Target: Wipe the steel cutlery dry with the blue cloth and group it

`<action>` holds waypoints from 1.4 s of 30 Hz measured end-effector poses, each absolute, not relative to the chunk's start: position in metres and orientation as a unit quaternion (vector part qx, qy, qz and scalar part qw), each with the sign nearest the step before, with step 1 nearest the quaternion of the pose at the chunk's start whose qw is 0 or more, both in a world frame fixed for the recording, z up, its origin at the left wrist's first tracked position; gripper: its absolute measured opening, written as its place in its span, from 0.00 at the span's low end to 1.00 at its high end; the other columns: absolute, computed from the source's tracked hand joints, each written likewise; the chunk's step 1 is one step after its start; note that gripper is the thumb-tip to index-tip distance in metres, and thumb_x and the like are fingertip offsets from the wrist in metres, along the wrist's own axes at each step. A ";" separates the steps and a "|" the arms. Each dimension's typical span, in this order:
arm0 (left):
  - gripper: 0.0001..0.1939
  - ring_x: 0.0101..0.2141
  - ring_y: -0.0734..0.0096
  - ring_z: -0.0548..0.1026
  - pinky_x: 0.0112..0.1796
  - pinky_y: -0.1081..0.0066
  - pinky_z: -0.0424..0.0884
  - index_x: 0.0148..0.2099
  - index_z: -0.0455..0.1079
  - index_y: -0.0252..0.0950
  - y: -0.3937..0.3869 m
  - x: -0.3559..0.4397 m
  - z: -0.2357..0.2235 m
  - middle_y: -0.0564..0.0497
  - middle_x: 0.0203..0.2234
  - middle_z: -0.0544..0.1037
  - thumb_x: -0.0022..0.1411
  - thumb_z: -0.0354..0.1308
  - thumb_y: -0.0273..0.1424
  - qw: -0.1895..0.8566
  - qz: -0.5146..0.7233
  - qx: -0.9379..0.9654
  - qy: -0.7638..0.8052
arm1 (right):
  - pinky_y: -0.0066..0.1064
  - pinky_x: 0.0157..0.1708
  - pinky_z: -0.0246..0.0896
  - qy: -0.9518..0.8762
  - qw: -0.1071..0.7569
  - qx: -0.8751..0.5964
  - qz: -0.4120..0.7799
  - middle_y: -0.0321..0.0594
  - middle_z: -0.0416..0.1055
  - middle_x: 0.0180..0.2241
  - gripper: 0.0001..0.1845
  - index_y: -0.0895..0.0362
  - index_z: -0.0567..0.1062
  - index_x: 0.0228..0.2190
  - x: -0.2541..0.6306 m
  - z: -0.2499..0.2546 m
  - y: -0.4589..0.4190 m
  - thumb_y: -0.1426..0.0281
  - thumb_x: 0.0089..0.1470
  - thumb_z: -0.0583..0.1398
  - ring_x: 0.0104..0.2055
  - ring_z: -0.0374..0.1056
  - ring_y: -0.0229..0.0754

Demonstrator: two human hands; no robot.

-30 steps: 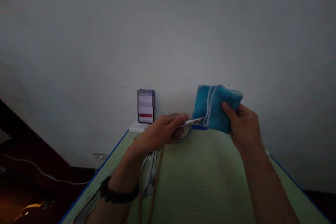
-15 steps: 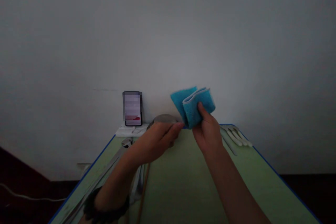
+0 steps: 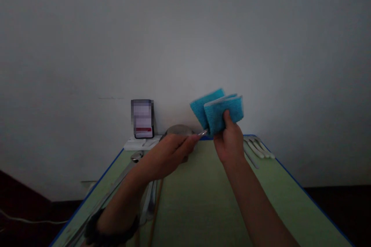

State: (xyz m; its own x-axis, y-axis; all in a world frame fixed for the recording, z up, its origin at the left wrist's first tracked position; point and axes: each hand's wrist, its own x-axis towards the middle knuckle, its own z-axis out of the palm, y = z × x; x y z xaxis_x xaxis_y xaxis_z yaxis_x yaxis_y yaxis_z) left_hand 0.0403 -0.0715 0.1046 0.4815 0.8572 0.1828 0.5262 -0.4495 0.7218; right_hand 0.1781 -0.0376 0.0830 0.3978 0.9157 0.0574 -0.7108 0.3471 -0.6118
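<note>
My right hand (image 3: 230, 139) is closed on a folded blue cloth (image 3: 224, 114), thumb on its near face, above the far end of the table. From the closed fingers of my left hand (image 3: 174, 152) sticks out a slim shiny metal utensil (image 3: 203, 133). Its far end disappears into the lower fold of the cloth, so I cannot tell its kind. Behind my left hand, a round grey metal thing (image 3: 179, 128), partly covered, stands against the wall.
Several forks with pale handles (image 3: 257, 149) lie at the table's far right. A ladle (image 3: 136, 157) and other long metal utensils (image 3: 149, 200) lie on the left, beside a thin wooden stick (image 3: 155, 212). A phone (image 3: 143, 119) leans on the wall above a white holder (image 3: 131, 144).
The cloth and my right hand have shifted slightly up and right. More of the metal utensil now shows between my left fingers and the cloth. The view has tilted a little.
</note>
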 end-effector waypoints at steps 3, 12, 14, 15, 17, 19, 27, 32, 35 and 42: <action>0.26 0.15 0.78 0.57 0.19 0.76 0.54 0.18 0.53 0.37 -0.070 0.046 0.099 0.58 0.12 0.59 0.62 0.37 0.46 0.285 0.311 0.788 0.448 | 0.26 0.30 0.65 -0.206 0.780 -0.259 0.531 0.35 0.74 0.27 0.11 0.59 0.72 0.30 0.170 0.081 -0.042 0.63 0.47 0.60 0.26 0.68 0.32; 0.32 0.18 0.70 0.66 0.22 0.73 0.58 0.17 0.61 0.37 -0.055 0.033 0.093 0.52 0.13 0.67 0.63 0.29 0.47 0.168 0.280 0.779 0.536 | 0.25 0.27 0.58 -0.357 0.717 -0.356 0.482 0.32 0.68 0.23 0.15 0.58 0.70 0.28 0.165 0.067 -0.036 0.58 0.49 0.56 0.24 0.62 0.33; 0.31 0.22 0.69 0.68 0.25 0.72 0.61 0.23 0.64 0.36 -0.052 0.022 0.097 0.51 0.18 0.71 0.64 0.29 0.46 0.154 0.314 0.767 0.537 | 0.25 0.23 0.54 -0.514 0.640 -0.423 0.384 0.31 0.64 0.20 0.18 0.59 0.69 0.25 0.183 0.068 -0.034 0.56 0.49 0.56 0.22 0.58 0.33; 0.29 0.24 0.69 0.70 0.27 0.72 0.63 0.27 0.66 0.35 -0.051 0.018 0.099 0.51 0.21 0.72 0.64 0.30 0.45 0.138 0.338 0.759 0.539 | 0.25 0.23 0.52 -0.590 0.586 -0.437 0.343 0.31 0.63 0.19 0.18 0.59 0.69 0.24 0.191 0.069 -0.035 0.56 0.49 0.55 0.22 0.57 0.33; 0.25 0.29 0.68 0.71 0.31 0.70 0.65 0.36 0.67 0.35 -0.051 0.012 0.103 0.50 0.29 0.74 0.64 0.34 0.44 0.093 0.389 0.744 0.536 | 0.25 0.24 0.51 -0.711 0.478 -0.430 0.284 0.32 0.63 0.20 0.17 0.59 0.68 0.24 0.202 0.075 -0.040 0.58 0.52 0.54 0.23 0.57 0.33; 0.21 0.34 0.68 0.71 0.34 0.70 0.66 0.43 0.67 0.35 -0.052 0.012 0.106 0.48 0.35 0.73 0.63 0.40 0.43 0.047 0.422 0.744 0.515 | 0.25 0.26 0.52 -0.784 0.401 -0.407 0.242 0.34 0.66 0.23 0.15 0.59 0.69 0.26 0.205 0.081 -0.046 0.61 0.54 0.52 0.26 0.59 0.34; 0.13 0.28 0.70 0.73 0.32 0.73 0.67 0.38 0.74 0.38 -0.053 0.012 0.109 0.52 0.30 0.78 0.59 0.50 0.38 -0.057 0.434 0.724 0.534 | 0.26 0.27 0.52 -0.840 0.293 -0.402 0.216 0.36 0.69 0.25 0.15 0.58 0.71 0.28 0.207 0.093 -0.057 0.61 0.55 0.51 0.27 0.61 0.35; 0.13 0.27 0.71 0.74 0.29 0.75 0.67 0.38 0.74 0.39 -0.054 -0.005 0.113 0.53 0.30 0.79 0.57 0.52 0.38 -0.069 0.478 0.646 0.590 | 0.26 0.25 0.51 -0.834 0.232 -0.442 0.234 0.35 0.68 0.24 0.17 0.58 0.71 0.27 0.229 0.100 -0.062 0.59 0.54 0.51 0.26 0.62 0.35; 0.13 0.26 0.72 0.74 0.28 0.75 0.68 0.38 0.75 0.38 -0.057 0.002 0.113 0.52 0.29 0.79 0.57 0.52 0.37 -0.040 0.474 0.663 0.578 | 0.26 0.24 0.49 -0.836 0.230 -0.458 0.194 0.35 0.66 0.22 0.18 0.58 0.70 0.24 0.226 0.101 -0.064 0.59 0.55 0.50 0.23 0.59 0.34; 0.13 0.28 0.72 0.75 0.32 0.74 0.69 0.37 0.75 0.37 -0.056 0.021 0.107 0.51 0.30 0.79 0.58 0.52 0.37 -0.017 0.455 0.728 0.514 | 0.26 0.24 0.47 -0.842 0.283 -0.431 0.159 0.34 0.65 0.21 0.19 0.58 0.70 0.25 0.209 0.097 -0.061 0.59 0.56 0.49 0.22 0.58 0.33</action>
